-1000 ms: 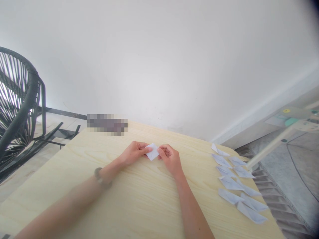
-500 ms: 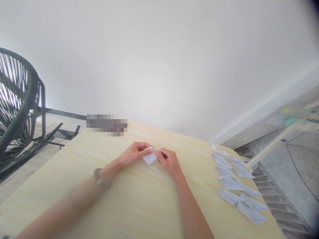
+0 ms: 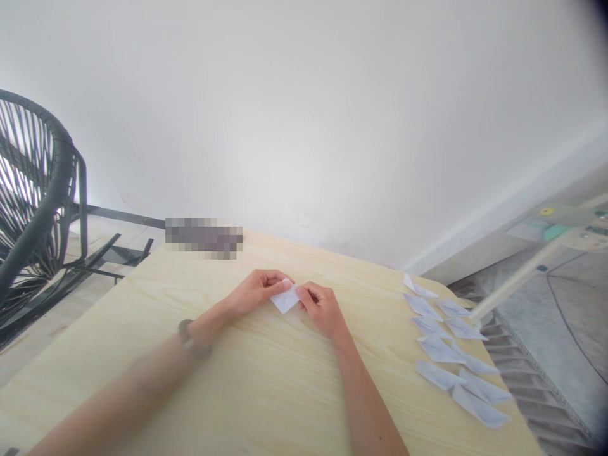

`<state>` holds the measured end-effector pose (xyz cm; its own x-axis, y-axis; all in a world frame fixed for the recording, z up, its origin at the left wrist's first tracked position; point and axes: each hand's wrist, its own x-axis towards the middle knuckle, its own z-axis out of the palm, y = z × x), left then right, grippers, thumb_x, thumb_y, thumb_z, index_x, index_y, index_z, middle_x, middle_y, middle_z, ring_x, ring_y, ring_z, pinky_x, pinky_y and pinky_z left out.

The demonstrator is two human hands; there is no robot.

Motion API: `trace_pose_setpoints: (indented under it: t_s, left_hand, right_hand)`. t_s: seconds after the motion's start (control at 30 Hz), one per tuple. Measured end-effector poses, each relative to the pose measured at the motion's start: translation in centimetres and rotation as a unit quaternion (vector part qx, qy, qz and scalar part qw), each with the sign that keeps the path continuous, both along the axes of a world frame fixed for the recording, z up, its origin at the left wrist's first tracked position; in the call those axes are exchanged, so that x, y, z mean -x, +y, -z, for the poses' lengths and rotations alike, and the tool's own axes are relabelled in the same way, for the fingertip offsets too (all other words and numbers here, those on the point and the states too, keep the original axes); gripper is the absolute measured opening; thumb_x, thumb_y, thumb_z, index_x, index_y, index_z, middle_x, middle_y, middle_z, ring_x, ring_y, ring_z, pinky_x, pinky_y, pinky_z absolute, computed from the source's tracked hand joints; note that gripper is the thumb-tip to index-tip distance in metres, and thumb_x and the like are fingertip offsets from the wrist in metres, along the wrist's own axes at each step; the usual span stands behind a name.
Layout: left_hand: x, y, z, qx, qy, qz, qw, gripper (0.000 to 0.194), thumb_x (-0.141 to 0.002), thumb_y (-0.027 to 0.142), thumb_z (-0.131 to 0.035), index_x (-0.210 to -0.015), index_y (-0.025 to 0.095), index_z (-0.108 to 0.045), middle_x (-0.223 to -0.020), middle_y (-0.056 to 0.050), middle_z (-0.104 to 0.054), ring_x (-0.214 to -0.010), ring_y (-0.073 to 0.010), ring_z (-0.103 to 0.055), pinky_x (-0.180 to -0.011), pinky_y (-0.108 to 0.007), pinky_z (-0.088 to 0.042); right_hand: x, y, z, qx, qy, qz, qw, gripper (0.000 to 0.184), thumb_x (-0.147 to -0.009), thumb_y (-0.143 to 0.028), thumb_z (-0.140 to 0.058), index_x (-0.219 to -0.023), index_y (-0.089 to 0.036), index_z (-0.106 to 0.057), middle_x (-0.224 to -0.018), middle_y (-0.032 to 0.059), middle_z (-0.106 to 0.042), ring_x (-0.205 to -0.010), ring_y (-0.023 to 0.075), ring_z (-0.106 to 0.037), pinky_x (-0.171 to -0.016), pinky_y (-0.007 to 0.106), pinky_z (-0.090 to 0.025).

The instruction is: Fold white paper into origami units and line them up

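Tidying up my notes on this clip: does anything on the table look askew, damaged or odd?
Nothing stands out. Both hands, left hand and right hand, pinch one small folded white paper over the wooden table. The other folded papers lie flat near its right edge, loosely in two columns, some overlapping.

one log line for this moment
left hand: pinching paper | right hand: pinching paper | folded pieces: table right edge

White paper, pale wood, black chair

The paper (image 3: 285, 299) is showing white; the table (image 3: 266, 380) is showing pale yellow wood grain; folded pieces (image 3: 451, 354) are looking bluish-white; the woven chair (image 3: 33, 190) is looking black.
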<state>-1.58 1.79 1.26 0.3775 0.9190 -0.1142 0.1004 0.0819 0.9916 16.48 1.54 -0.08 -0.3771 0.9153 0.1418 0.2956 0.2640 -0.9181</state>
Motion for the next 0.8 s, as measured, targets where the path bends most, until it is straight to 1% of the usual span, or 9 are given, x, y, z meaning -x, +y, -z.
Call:
trace_pose_setpoints:
  t_s: [0.07,0.17,0.23,0.3,0.37,0.57,0.67,0.8]
  left_hand:
    - [0.02,-0.03,-0.26,-0.002,0.006,0.009,1.000,0.035,-0.073,0.042,-0.053,-0.092,0.013,-0.060,-0.081,-0.004,-0.063,-0.071,-0.0153,-0.055,-0.061,-0.023,-0.041]
    - [0.15,0.01,-0.52,0.003,0.012,0.038,0.999,0.036,-0.075,0.045,-0.050,-0.081,0.012,-0.063,-0.076,-0.003,-0.063,-0.069,-0.0155,-0.056,-0.062,-0.023,-0.042]
    - [0.24,0.06,-0.57,0.016,-0.003,0.063,0.998,0.038,-0.076,0.046,-0.047,-0.077,0.012,-0.064,-0.075,-0.004,-0.064,-0.072,-0.0175,-0.057,-0.064,-0.025,-0.044]
    - [0.31,0.11,-0.56,0.031,-0.022,0.087,0.995,0.039,-0.076,0.047,-0.046,-0.078,0.012,-0.064,-0.078,-0.006,-0.065,-0.077,-0.0198,-0.058,-0.065,-0.027,-0.046]
    - [0.38,0.17,-0.51,0.038,-0.028,0.101,0.994,0.040,-0.076,0.047,-0.046,-0.080,0.013,-0.064,-0.078,-0.007,-0.065,-0.077,-0.0205,-0.059,-0.064,-0.027,-0.047]
    - [0.53,0.14,-0.48,0.026,-0.015,0.105,0.994,0.037,-0.076,0.046,-0.047,-0.076,0.013,-0.064,-0.075,-0.006,-0.065,-0.071,-0.0183,-0.058,-0.065,-0.027,-0.046]
    - [0.44,-0.05,-0.51,0.010,0.017,0.086,0.996,0.037,-0.077,0.045,-0.047,-0.073,0.013,-0.063,-0.071,-0.004,-0.063,-0.067,-0.0161,-0.056,-0.063,-0.024,-0.044]
    - [0.21,-0.23,-0.46,-0.015,0.055,0.068,0.996,0.035,-0.075,0.045,-0.049,-0.078,0.012,-0.061,-0.071,-0.002,-0.060,-0.064,-0.0137,-0.053,-0.057,-0.021,-0.041]
  right_hand:
    - [0.02,0.05,0.12,0.004,0.007,0.008,1.000,0.031,-0.081,-0.038,-0.042,-0.064,-0.016,-0.054,-0.054,-0.0013,-0.051,-0.050,0.0088,-0.044,-0.049,0.020,-0.033]
    - [0.02,0.13,0.27,0.008,0.010,0.019,1.000,0.031,-0.082,-0.038,-0.041,-0.062,-0.016,-0.052,-0.054,-0.0016,-0.050,-0.050,0.0086,-0.043,-0.049,0.020,-0.033]
    - [0.00,0.17,0.33,0.012,0.010,0.022,1.000,0.032,-0.082,-0.039,-0.041,-0.062,-0.016,-0.051,-0.053,-0.0017,-0.049,-0.049,0.0085,-0.043,-0.048,0.020,-0.033]
    - [-0.03,0.17,0.34,0.013,0.007,0.022,1.000,0.032,-0.082,-0.039,-0.041,-0.062,-0.016,-0.051,-0.053,-0.0019,-0.049,-0.049,0.0084,-0.042,-0.048,0.020,-0.032]
    - [-0.05,0.15,0.32,0.008,0.002,0.022,1.000,0.033,-0.081,-0.040,-0.041,-0.061,-0.016,-0.051,-0.053,-0.0021,-0.049,-0.048,0.0082,-0.041,-0.047,0.020,-0.031]
    - [-0.03,0.11,0.20,0.007,-0.004,0.011,1.000,0.032,-0.081,-0.038,-0.042,-0.060,-0.016,-0.050,-0.052,-0.0024,-0.047,-0.048,0.0079,-0.039,-0.047,0.020,-0.030]
    - [-0.07,0.20,0.10,0.010,-0.004,0.001,1.000,0.028,-0.080,-0.037,-0.042,-0.064,-0.016,-0.052,-0.054,-0.0024,-0.047,-0.049,0.0082,-0.040,-0.047,0.020,-0.030]
    - [-0.18,0.28,0.02,0.012,-0.006,-0.017,1.000,0.025,-0.079,-0.035,-0.043,-0.069,-0.016,-0.055,-0.057,-0.0019,-0.048,-0.052,0.0088,-0.042,-0.049,0.020,-0.033]
